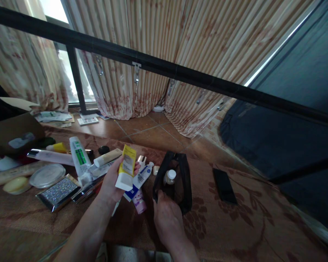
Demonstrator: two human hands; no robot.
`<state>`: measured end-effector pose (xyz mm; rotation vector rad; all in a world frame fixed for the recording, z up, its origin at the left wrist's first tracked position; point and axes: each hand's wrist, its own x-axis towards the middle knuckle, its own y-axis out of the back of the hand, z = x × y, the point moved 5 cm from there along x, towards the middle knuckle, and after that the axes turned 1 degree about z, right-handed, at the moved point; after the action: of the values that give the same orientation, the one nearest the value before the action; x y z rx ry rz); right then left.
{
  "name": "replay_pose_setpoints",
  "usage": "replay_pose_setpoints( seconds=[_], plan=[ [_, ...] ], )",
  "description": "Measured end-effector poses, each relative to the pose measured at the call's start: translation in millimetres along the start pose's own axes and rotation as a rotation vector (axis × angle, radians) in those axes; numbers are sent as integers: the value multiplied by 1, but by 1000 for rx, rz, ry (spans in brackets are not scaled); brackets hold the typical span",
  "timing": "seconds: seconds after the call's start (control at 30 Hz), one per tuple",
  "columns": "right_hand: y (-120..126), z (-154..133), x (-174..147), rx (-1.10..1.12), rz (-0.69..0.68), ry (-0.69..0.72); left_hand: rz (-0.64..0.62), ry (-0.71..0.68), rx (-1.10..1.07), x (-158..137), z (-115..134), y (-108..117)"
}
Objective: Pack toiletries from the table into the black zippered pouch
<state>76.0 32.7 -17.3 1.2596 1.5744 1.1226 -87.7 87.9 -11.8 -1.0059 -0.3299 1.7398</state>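
Left hand [113,183] grips flat-ended yellow tube [128,163]; right hand [168,216] pinches black pouch [187,178] rim.

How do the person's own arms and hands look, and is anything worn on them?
The left hand and right hand are bare, without gloves. No sleeve, watch or bracelet shows on the left forearm or the right forearm. Rings I cannot judge: the fingers are partly hidden.

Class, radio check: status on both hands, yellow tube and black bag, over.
Left hand holding yellow tube, outside black bag. Right hand gripping bag's near edge. White-capped bottle in bag's opening. Blue-and-white tube lying between hands.
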Motion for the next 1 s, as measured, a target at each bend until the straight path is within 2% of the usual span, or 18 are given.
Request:
replay_pose_setpoints(
  seconds=[0.23, 0.43, 0.63, 1.0],
  plan=[
    [-2, 0, -1, -20, 19, 25, -61, 27, -133, -3, -1, -5],
    [-1, -1, -1, -31, 32, 40, -152, 59, 0, -7, -9, -7],
    [0, -1, 0, -3, -4, 12, -269, -3, 177, -13, -14, -14],
    [3, -2, 0, 12, -2, 21, -223, -81, 350, -14, -17, -15]
  ],
)
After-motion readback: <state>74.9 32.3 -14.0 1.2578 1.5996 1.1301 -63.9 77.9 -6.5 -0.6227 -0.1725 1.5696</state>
